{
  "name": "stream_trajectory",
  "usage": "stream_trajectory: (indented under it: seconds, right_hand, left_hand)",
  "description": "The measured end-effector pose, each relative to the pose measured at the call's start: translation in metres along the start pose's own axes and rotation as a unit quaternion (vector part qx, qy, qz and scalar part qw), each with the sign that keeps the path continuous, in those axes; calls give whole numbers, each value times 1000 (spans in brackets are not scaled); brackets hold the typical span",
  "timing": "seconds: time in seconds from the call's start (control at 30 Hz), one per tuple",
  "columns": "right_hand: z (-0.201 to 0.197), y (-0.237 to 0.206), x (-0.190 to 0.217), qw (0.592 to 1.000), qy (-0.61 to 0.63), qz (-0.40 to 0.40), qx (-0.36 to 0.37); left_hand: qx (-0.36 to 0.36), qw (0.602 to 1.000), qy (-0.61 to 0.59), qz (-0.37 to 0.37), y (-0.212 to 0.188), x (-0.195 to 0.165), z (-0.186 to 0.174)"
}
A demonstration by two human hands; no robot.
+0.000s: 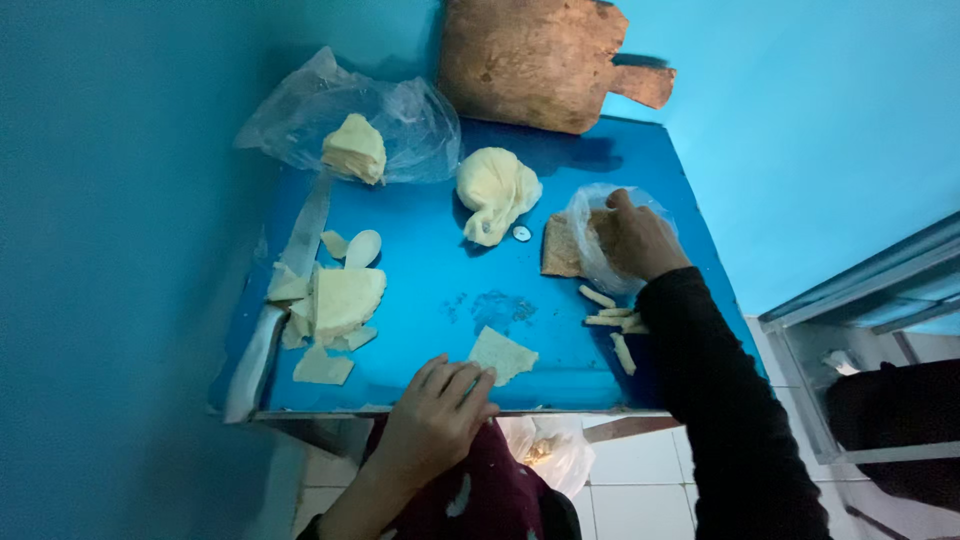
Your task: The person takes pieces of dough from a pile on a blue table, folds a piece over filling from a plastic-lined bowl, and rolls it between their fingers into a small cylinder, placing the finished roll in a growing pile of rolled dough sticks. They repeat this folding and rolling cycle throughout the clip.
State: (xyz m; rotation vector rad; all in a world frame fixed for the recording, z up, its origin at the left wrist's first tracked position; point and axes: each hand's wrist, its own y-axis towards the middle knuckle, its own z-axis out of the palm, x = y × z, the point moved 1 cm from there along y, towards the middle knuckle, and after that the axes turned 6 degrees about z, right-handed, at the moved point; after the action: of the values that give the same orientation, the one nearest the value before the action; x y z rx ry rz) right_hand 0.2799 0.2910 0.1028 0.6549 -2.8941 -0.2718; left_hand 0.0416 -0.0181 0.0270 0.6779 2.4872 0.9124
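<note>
left hand [436, 412]: i see it at the bottom centre of the frame, fingers curled and resting on the table's near edge, fingertips touching a flat dough triangle [502, 354]; it grips nothing that i can see.
right hand [636, 238]: right of centre, black sleeve, fingers closed down on a clear bag [592, 228] that lies over a brown slab [561, 246].
table [440, 300]: blue top, filling the middle of the frame, set against blue walls.
dough strips [612, 322]: a few short pale sticks just below the right hand, beside the sleeve.
dough ball [494, 190]: pale lump, upper centre, apart from both hands.
small disc [521, 233]: white, just beside the dough ball's lower end.
dough stack [335, 303]: flat cut pieces piled at left of centre, more scraps around it.
knife [280, 300]: long blade lying along the table's left edge, touching the stack's scraps.
bagged dough [354, 147]: pale folded block on a crumpled clear bag, upper left.
board [540, 60]: worn wooden board with handle, leaning on the wall at top centre.
</note>
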Motion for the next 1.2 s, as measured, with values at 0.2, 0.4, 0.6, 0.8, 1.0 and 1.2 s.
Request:
stream_trajectory:
  seconds: [0.2, 0.4, 0.6, 0.8, 1.0, 1.2]
  right_hand:
    - [17, -18, -4, 989, 84, -98, -67]
    - [-3, -10, -7, 995, 73, 8, -66]
    - [-57, -52, 41, 885, 458, -32, 79]
    - [-13, -131, 153, 897, 375, -124, 200]
    - [-18, -158, 149, 958, 186, -210, 63]
    - [-17, -169, 141, 965, 128, -225, 31]
  left_hand:
    - [-14, 1000, 6, 2, 1, -3, -3]
    - [-32, 999, -4, 6, 6, -3, -8]
    - [-85, 987, -28, -133, 16, -4, -15]
    - [-45, 978, 31, -202, 28, -4, -21]
    - [-2, 976, 84, -203, 34, -4, -22]
    - [10, 975, 91, -202, 35, -7, -21]
